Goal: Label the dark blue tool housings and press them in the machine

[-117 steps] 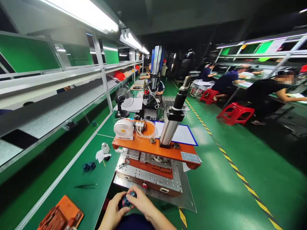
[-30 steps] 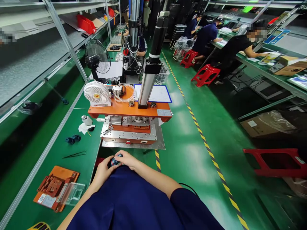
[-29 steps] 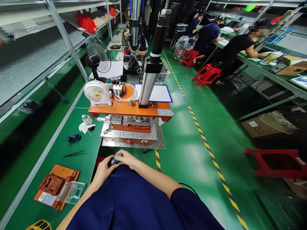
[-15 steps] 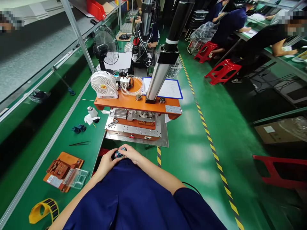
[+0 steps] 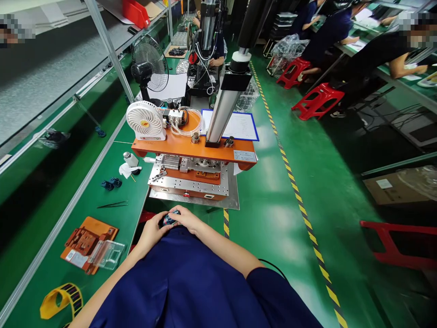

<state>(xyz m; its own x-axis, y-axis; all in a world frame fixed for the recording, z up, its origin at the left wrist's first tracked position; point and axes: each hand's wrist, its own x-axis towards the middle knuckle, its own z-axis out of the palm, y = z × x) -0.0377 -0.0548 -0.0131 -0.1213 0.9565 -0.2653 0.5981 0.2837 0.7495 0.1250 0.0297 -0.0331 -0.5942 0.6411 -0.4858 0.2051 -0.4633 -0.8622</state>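
A small dark blue part (image 5: 167, 220) is held close to my body, between both hands. My left hand (image 5: 154, 228) grips its left side with curled fingers. From the right, my right hand (image 5: 186, 219) closes on the same part with thumb and fingers. The fingers hide much of it. In front of my hands stands an orange and metal press (image 5: 191, 187). On the green bench to the left lie black tweezers (image 5: 112, 205), two dark blue parts (image 5: 111, 183) and an orange fixture (image 5: 83, 237) with a clear lid.
Left of the press are a white bottle (image 5: 130, 159) and a white cloth (image 5: 127, 170). A white fan (image 5: 145, 122) and a clipboard (image 5: 241, 126) are at the press top. Yellow strip (image 5: 61, 298) lies near left. People sit at benches far right, near red stools (image 5: 317, 101).
The upper part of the press cylinder has moved up, showing more of the white collar. The view has shifted slightly. My hands still hold the dark blue part in nearly the same place.
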